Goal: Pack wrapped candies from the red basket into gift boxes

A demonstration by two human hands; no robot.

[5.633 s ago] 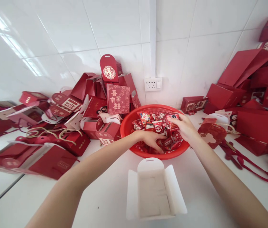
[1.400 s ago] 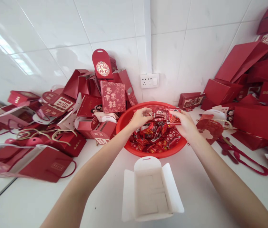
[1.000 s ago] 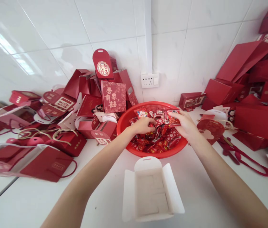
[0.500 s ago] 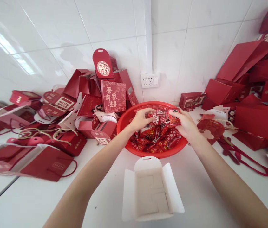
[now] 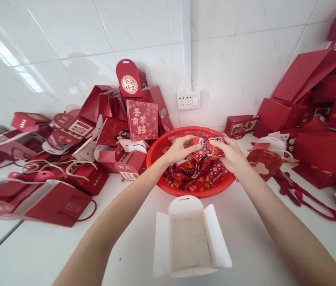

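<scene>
A red plastic basket (image 5: 152,159) in front of me holds many small red snack packets (image 5: 185,163). Over its left side is my left hand (image 5: 181,150), thumb and fingers closed on the edge of a red packet with a white label (image 5: 201,143); part of the grip is hidden. My right hand (image 5: 232,154), at the basket's right side, pinches another red snack packet (image 5: 216,147) between thumb and fingers. Nearer to me, a white-lined carton (image 5: 162,244) stands with its flaps spread, and its bottom is bare.
Red gift boxes and bags (image 5: 66,202) crowd the left side, with a stacked red box (image 5: 142,121) against the tiled wall. More red boxes (image 5: 325,155) pile up at the right, beside a red strap (image 5: 313,200). A wall socket (image 5: 188,100) sits behind the basket.
My left fingers have shifted slightly right, and the white-labelled packet now shows between them. The packet in my right hand has tilted and moved slightly. The carton stays put.
</scene>
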